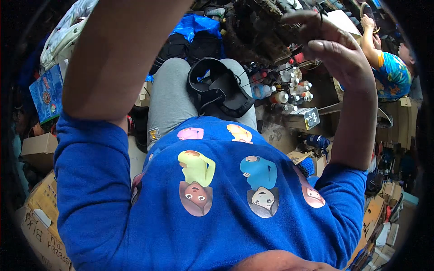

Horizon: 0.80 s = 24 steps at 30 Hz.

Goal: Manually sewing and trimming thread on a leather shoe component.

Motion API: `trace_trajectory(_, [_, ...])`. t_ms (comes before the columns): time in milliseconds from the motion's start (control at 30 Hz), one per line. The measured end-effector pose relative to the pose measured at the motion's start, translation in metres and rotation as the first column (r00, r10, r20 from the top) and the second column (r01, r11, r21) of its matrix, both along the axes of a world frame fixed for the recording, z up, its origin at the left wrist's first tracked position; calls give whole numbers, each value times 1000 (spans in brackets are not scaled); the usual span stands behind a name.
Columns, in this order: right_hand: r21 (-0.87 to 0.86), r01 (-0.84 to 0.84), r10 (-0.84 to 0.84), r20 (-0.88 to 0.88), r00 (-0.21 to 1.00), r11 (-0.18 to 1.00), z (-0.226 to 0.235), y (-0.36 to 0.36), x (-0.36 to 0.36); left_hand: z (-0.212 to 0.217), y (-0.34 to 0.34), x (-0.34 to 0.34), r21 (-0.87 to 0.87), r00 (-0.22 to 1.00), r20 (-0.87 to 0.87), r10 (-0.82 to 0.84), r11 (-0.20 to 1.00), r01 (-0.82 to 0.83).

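Right hand [337,52] raised — grip: can't tell | left hand unseen | black shell [224,84] on lap [169,88]

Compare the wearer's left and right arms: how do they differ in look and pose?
The left arm looks larger in the picture than the right arm. The left arm runs past the top edge, its grip out of view; the right arm's grip shows. Both are bare below blue sleeves.
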State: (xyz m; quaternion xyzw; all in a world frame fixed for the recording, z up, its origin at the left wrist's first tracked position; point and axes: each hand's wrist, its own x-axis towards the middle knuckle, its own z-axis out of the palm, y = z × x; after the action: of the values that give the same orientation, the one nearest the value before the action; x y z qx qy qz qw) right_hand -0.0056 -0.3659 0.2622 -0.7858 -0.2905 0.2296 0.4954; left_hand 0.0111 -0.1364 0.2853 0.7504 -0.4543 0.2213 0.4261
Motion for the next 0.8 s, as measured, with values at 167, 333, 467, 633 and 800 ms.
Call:
trace_trajectory(167, [363,80,-9,-194,981,928,-15,-20,5,-38,-29,16,-175,641,-719,-268,963,206])
trace_trajectory(333, [15,21,-19,-123,992,1000,3,-49,-2,-127,-36,9,-308,242,-878,-413,875,374])
trace_trajectory(467, [-253,140,-33,384,923,957,-18,-38,3,-139,-18,8,-415,324,-820,-472,880,233])
trace_trajectory(633, [112,320,-314,645,697,941,-43,-12,6,-141,-35,-9,-559,263,-773,-577,816,146])
trace_trajectory(800, [155,221,-262,733,628,963,-58,18,9,-144,-47,-4,-833,309,-553,-774,523,-182])
